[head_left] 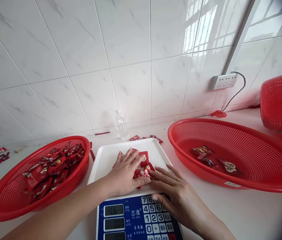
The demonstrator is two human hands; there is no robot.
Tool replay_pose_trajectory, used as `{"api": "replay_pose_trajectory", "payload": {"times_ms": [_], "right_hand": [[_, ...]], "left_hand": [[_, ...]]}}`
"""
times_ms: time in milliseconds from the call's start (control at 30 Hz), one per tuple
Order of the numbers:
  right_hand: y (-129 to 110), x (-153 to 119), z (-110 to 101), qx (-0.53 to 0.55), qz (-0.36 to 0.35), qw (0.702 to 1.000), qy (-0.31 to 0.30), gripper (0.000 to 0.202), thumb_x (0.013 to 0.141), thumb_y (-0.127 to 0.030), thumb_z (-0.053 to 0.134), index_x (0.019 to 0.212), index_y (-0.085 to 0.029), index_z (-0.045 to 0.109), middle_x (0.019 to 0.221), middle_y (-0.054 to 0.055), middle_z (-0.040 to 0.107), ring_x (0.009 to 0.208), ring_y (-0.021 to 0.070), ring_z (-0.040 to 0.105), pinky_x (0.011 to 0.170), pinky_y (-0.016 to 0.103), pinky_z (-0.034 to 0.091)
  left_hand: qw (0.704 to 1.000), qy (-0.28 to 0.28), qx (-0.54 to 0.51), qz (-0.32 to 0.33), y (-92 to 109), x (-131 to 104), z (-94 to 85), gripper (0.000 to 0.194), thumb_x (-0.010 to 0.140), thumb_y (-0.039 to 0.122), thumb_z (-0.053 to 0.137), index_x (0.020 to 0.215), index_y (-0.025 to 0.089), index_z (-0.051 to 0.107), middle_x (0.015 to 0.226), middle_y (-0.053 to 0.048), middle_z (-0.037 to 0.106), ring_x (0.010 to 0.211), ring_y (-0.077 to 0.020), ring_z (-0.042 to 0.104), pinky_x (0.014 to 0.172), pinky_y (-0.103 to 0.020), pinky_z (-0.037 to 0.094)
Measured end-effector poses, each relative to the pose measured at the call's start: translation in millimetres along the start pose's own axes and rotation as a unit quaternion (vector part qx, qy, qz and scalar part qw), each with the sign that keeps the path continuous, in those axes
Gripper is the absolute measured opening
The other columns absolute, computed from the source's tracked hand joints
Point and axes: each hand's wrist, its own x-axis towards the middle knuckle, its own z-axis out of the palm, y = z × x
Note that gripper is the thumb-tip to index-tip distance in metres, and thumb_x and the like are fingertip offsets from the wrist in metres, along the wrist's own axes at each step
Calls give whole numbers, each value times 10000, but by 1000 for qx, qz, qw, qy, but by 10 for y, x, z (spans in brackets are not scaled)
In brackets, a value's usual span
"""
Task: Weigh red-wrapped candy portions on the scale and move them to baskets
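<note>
Right now, the left hand (127,171) lies palm down over the tray, fingers spread wide, covering part of a small heap of red snack packets (144,158); whether anything is pinched beneath that palm, I can't tell. And the right hand (179,193) comes in at the near right, fingers long and loosely parted, tips by the packets, no grip visible, thumb above the keypad. Together they flank the heap, probably to keep those slippery wrappers bunched mid-tray.

Under them sits the white weighing tray (156,146), its raised rim likely there to stop packets sliding off. On the near side, the blue Zhi Zhun scale panel (136,213) faces the wearer, presumably so its displays and keys read straight on.

Out to the left, an oval red mesh basket (8,193) carries a big pile of wrapped packets (53,166); on the right, a matching red colander basket (193,128) holds just a few. Both flank the scale, seemingly for easy reach. Far side now: a clear plastic bottle (121,125) stands near the tiled wall, with loose packets (156,138) just behind the tray.
</note>
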Motion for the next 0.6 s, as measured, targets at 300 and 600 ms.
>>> {"api": "replay_pose_trajectory", "payload": {"times_ms": [300,600], "right_hand": [[23,-6,6,37,24,994,99,255,938,-318,497,1114,-210,646,1133,91,689,1070,249,630,916,504,508],[29,-7,-2,48,45,989,133,206,940,-288,511,1047,-182,651,1028,88,713,1002,224,652,867,423,531]], "left_hand": [[999,46,-14,23,-64,67,-14,675,846,709,354,1329,249,459,1505,-125,341,1397,-316,265,1123,-570,188],[993,58,-100,2,-260,308,-83,530,919,560,361,1251,186,536,1328,-114,559,1259,-276,467,1051,-433,351]]}}
